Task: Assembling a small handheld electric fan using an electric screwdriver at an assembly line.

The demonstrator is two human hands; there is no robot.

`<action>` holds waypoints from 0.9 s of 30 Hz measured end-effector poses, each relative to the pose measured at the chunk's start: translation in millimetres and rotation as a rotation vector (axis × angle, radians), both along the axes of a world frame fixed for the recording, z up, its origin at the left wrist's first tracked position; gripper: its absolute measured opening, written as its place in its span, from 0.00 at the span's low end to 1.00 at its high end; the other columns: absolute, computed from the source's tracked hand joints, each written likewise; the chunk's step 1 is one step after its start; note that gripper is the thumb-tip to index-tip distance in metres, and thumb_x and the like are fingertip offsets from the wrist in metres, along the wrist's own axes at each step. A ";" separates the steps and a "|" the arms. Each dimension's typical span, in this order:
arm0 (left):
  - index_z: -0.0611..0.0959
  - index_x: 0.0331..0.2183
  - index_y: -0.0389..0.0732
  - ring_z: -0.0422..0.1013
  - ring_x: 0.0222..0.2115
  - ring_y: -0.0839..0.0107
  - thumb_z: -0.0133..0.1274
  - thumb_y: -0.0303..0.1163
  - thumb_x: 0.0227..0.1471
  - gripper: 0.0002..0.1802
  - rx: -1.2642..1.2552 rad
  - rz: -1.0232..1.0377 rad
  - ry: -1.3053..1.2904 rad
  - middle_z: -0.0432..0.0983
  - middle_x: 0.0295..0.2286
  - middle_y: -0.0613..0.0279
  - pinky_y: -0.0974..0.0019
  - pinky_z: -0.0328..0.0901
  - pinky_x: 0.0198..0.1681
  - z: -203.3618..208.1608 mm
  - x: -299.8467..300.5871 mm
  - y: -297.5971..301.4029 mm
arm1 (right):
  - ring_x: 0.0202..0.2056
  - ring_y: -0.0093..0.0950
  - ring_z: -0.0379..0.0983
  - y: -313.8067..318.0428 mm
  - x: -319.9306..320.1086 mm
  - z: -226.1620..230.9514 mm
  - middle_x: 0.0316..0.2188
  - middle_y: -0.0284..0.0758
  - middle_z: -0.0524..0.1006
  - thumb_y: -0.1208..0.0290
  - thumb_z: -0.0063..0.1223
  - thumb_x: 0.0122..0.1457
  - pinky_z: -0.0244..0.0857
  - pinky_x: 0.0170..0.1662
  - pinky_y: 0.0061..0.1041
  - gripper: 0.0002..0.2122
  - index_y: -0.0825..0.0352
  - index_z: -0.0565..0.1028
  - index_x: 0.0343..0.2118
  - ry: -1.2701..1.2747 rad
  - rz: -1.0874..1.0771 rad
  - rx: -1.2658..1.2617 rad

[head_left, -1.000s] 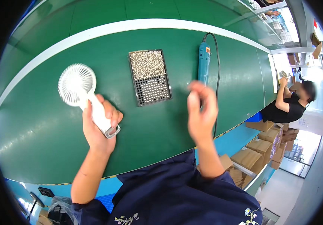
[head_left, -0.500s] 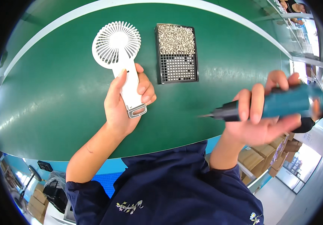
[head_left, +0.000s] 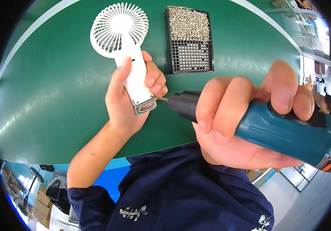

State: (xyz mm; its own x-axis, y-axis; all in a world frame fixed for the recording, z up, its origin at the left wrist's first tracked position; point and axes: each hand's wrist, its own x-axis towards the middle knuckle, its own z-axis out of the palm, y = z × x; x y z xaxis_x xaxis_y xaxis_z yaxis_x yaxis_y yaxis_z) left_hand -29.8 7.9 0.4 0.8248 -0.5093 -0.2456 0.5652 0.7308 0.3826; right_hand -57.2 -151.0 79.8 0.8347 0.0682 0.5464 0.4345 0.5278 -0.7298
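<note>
My left hand (head_left: 125, 90) is wrapped round the handle of a white handheld fan (head_left: 136, 82), its round slatted head pointing away from me and a grey loop at its near end. A blue and black electric screwdriver (head_left: 284, 125) lies in the closed grip of my right hand (head_left: 242, 115). Its thin bit (head_left: 160, 98) reaches the lower right corner of the fan handle, by the grey loop. Whether a screw sits at the bit's tip is too small to tell.
Beyond my hands, a black tray (head_left: 189, 69) holds a heap of small silvery screws (head_left: 188, 24) and rows of screws in holes. It stands on the green tabletop (head_left: 57, 115). Cardboard boxes (head_left: 42, 208) are at lower left, and another person (head_left: 329, 104) appears at far right.
My right hand has brought the screwdriver leftward, from well apart to the fan handle's near end. The fan and tray appear slightly higher in the view.
</note>
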 end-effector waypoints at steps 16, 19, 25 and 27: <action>0.70 0.39 0.42 0.60 0.22 0.73 0.35 0.45 0.60 0.17 -0.012 0.006 -0.008 0.63 0.20 0.65 0.68 0.56 0.28 -2.4 1.6 -1.2 | 0.14 0.33 0.65 14.9 -4.3 7.9 0.35 0.42 0.62 0.70 0.43 0.62 0.66 0.32 0.43 0.06 0.67 0.66 0.35 0.132 -0.114 0.138; 0.69 0.39 0.41 0.60 0.22 0.73 0.35 0.44 0.60 0.17 -0.015 0.022 0.005 0.62 0.20 0.65 0.68 0.56 0.27 -1.5 0.0 -0.8 | 0.15 0.34 0.65 24.1 -5.2 10.6 0.36 0.42 0.62 0.69 0.42 0.62 0.65 0.32 0.43 0.07 0.67 0.66 0.35 0.147 -0.180 0.186; 0.69 0.39 0.41 0.60 0.22 0.73 0.36 0.44 0.60 0.17 -0.017 -0.007 0.006 0.62 0.20 0.65 0.69 0.57 0.27 -2.4 2.6 -1.7 | 0.15 0.28 0.63 6.2 -5.4 8.3 0.46 0.29 0.64 0.49 0.40 0.61 0.58 0.18 0.31 0.22 0.60 0.67 0.49 0.012 -0.070 0.059; 0.69 0.38 0.41 0.60 0.22 0.73 0.36 0.44 0.59 0.17 -0.004 -0.003 0.009 0.62 0.20 0.65 0.69 0.57 0.27 -1.6 2.3 -2.3 | 0.15 0.28 0.63 12.4 -7.9 8.5 0.46 0.29 0.64 0.49 0.39 0.62 0.57 0.17 0.31 0.21 0.60 0.67 0.49 0.015 -0.089 0.077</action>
State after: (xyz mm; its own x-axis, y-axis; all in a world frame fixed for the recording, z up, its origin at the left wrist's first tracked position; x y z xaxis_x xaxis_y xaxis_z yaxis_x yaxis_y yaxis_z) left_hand -27.6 5.6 -1.2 0.8208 -0.5128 -0.2514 0.5711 0.7304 0.3747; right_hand -65.2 -138.6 88.3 0.8436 -0.0487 0.5348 0.4720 0.5424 -0.6950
